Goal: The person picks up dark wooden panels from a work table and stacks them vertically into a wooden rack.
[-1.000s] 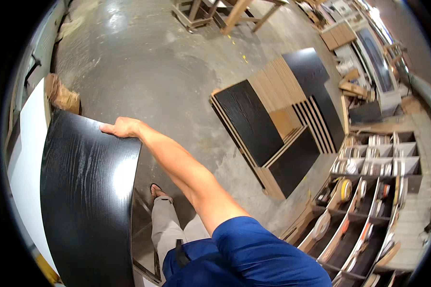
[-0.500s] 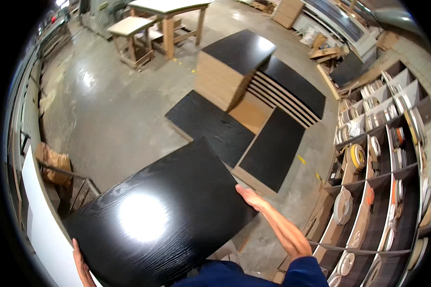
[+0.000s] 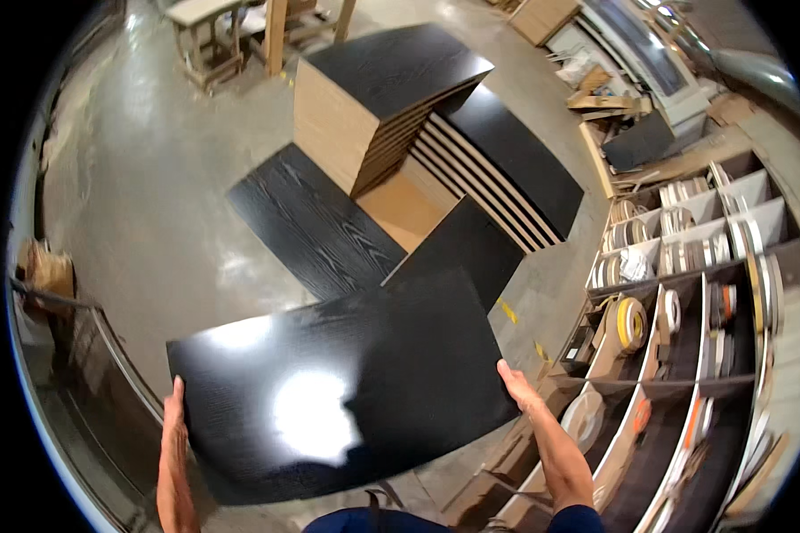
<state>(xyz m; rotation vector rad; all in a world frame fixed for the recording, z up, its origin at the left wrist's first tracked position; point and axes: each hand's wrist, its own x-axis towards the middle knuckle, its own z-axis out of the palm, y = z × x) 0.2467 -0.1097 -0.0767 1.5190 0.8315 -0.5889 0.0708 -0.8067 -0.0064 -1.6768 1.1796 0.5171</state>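
Note:
A large black wood-grain panel point(image 3: 418, 382) is held up in front of my body, a bright glare on its surface. My left hand point(image 3: 176, 413) grips its left short edge, the thumb along the side. On the opposite short edge, my right hand point(image 3: 517, 387) is closed the same way. The fingers of both hands are mostly hidden under the board. Just beyond it stand stacks of similar black-topped boards: a tall one point(image 3: 391, 71), a right one point(image 3: 520, 160), a left low one point(image 3: 316, 222) and a near one point(image 3: 467, 249), which the held panel partly covers.
A compartmented rack point(image 3: 649, 373) with rolls of edge banding runs along the right. Scrap boards point(image 3: 609, 107) lie at the far right. A wooden table point(image 3: 276, 35) stands at the far left. On the left are a metal frame point(image 3: 107, 329) and a brown bundle point(image 3: 49, 271).
The panel has swung level and moved to the right, away from a white board at the left. Both hands keep hold of it. The view has shifted nearer the stacks.

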